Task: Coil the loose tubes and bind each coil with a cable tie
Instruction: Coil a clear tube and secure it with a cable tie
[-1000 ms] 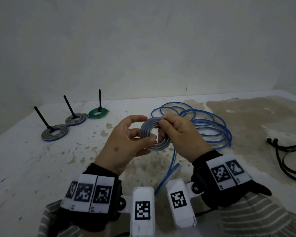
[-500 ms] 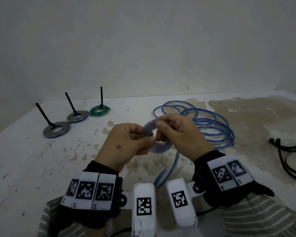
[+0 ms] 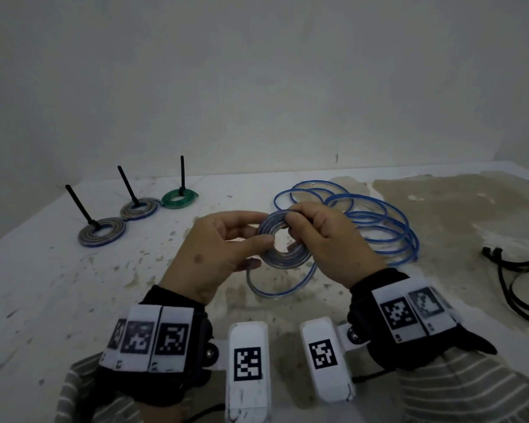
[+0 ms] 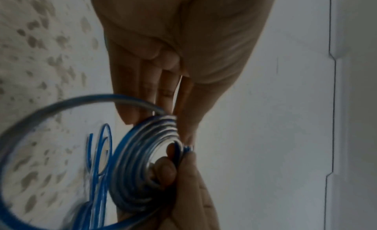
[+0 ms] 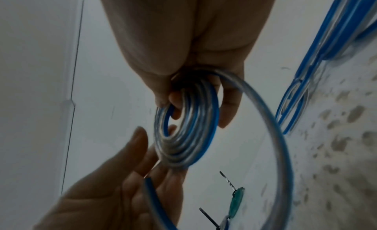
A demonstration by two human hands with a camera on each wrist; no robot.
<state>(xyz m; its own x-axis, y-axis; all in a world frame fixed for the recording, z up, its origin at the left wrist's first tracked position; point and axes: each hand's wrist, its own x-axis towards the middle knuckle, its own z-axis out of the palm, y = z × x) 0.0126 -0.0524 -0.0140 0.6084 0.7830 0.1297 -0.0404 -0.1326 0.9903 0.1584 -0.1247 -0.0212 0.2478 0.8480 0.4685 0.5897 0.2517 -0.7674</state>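
Both hands hold a small flat coil of blue-and-clear tube (image 3: 283,244) above the table. My left hand (image 3: 223,242) pinches the coil's left rim between thumb and fingers. My right hand (image 3: 321,236) grips its right side, with fingertips through the centre hole. In the left wrist view the coil (image 4: 140,160) shows several tight turns; in the right wrist view the coil (image 5: 189,128) is seen edge-on. A slack loop of tube (image 3: 283,290) hangs below it and leads to the loose blue tube (image 3: 376,221) lying on the table behind my right hand.
Three bound coils lie at the back left, each with a black cable tie sticking up: grey-blue coil (image 3: 102,235), second grey coil (image 3: 139,208), green coil (image 3: 179,197). Black cable ties (image 3: 519,277) lie at the right edge. The table (image 3: 74,300) is stained.
The slack tube below the coil has swung round into a curved loop as the hands turned the coil. The hands stay at much the same spot above the table.
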